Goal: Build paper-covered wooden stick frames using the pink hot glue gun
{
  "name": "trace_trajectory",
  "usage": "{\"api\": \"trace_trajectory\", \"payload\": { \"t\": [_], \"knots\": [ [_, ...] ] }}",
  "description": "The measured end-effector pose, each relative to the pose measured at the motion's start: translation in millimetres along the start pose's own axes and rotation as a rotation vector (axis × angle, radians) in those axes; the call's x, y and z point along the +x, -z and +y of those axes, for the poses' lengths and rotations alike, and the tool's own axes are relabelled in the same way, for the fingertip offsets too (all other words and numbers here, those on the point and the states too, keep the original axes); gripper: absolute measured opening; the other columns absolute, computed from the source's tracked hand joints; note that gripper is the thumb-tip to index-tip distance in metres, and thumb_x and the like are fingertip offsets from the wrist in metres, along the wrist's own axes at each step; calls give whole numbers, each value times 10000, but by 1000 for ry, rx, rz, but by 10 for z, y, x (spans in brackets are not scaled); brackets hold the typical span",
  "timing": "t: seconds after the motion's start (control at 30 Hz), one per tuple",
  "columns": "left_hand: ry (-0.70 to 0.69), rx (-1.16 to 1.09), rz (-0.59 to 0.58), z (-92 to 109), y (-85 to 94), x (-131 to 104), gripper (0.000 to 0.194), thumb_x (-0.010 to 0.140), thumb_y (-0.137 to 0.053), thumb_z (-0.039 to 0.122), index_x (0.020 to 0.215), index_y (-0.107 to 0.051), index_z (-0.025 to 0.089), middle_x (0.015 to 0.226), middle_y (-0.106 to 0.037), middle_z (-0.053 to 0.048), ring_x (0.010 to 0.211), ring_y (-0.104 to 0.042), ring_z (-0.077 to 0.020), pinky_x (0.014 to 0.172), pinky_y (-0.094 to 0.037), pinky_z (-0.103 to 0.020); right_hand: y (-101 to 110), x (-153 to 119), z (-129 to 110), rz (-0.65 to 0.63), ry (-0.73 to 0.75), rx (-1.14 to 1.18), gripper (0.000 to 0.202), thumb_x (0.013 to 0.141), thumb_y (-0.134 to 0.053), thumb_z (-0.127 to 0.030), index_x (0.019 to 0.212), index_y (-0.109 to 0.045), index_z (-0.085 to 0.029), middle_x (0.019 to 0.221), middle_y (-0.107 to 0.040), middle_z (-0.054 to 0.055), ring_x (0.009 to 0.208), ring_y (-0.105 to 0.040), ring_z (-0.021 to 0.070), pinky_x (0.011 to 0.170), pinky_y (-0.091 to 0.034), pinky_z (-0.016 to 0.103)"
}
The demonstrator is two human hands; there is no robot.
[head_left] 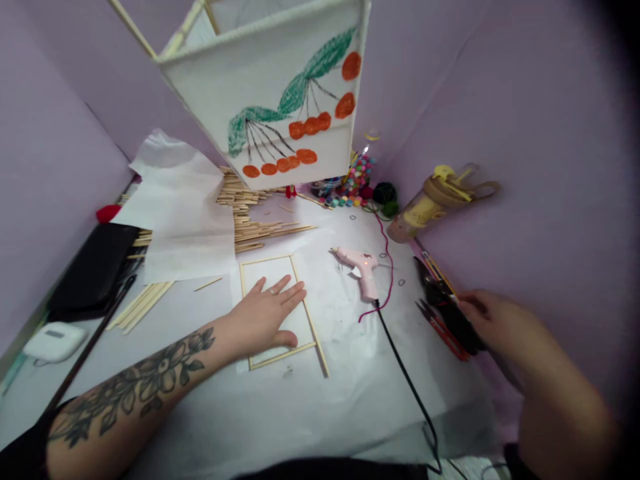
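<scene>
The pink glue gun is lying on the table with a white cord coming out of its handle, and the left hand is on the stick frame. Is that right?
Not quite: the cord is black, not white, as the head view shows. The pink glue gun does lie on the table, and the left hand is on the stick frame.

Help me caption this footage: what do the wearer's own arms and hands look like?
The left forearm carries a large dark tattoo of flowers and leaves, below a black sleeve. The left hand wears a thin ring. The right hand and right forearm, slightly blurred, show no tattoo or jewellery from this angle.
</scene>
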State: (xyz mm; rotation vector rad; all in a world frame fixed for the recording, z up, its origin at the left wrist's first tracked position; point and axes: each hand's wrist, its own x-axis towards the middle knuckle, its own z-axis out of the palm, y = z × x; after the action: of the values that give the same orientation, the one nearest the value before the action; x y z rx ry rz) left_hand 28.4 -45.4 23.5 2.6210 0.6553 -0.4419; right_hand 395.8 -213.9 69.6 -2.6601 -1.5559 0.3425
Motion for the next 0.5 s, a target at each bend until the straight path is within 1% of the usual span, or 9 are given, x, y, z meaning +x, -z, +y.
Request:
{"api": "trace_trajectory", "payload": {
  "t": [0.03,0.1,0.2,0.27,0.33,0.4,0.5],
  "knots": [
    [1,-1,-1,8,9,-2,820,842,-575,533,1500,-207,212,1565,-172,-102,1461,-84,-309,1135,-116,-597,-75,-12,64,7,-5,-46,280,872,-391,-325,890,-603,-144,870,-689,200,795,-648,335,701,-452,412],
    [-1,-3,1,20,18,-5,813,844,-573,533,1498,-215,209,1563,-184,-106,1459,-89,-311,1134,-121,-598,-225,-63,150,25,-17,-79,254,879,-394,-328,884,-575,-150,824,-678,207,754,-653,342,668,-457,406],
    [-8,-2,7,14,-2,1,827,840,-573,548,1499,-211,205,1565,-182,-112,1459,-77,-316,1131,-124,-606,-409,-129,226,16,-109,-66,221,879,-416,-400,857,-504,-199,700,-633,155,618,-638,314,571,-457,380],
    [-16,5,16,-9,-39,10,843,834,-571,569,1501,-201,210,1568,-171,-112,1461,-64,-316,1129,-119,-610,-488,-139,254,28,-145,-67,236,856,-454,-467,818,-453,-234,660,-598,113,597,-629,311,550,-459,376],
    [-29,10,34,-35,-82,18,857,829,-566,591,1502,-196,211,1570,-164,-114,1462,-60,-315,1129,-114,-613,-521,-129,252,46,-107,-102,267,840,-467,-506,767,-420,-253,682,-593,109,654,-638,325,595,-474,390],
    [-41,7,49,-54,-112,20,868,824,-561,608,1502,-197,205,1570,-161,-113,1462,-65,-316,1128,-112,-617,-505,-117,216,31,-63,-140,283,862,-415,-503,722,-416,-258,732,-611,139,720,-646,339,652,-478,404],
    [-47,-5,54,-57,-115,12,873,823,-562,607,1502,-195,199,1572,-160,-101,1461,-72,-317,1124,-122,-625,-411,-111,137,-7,-90,-123,305,892,-336,-466,690,-433,-259,752,-634,173,713,-647,336,640,-470,401]
  ]
}}
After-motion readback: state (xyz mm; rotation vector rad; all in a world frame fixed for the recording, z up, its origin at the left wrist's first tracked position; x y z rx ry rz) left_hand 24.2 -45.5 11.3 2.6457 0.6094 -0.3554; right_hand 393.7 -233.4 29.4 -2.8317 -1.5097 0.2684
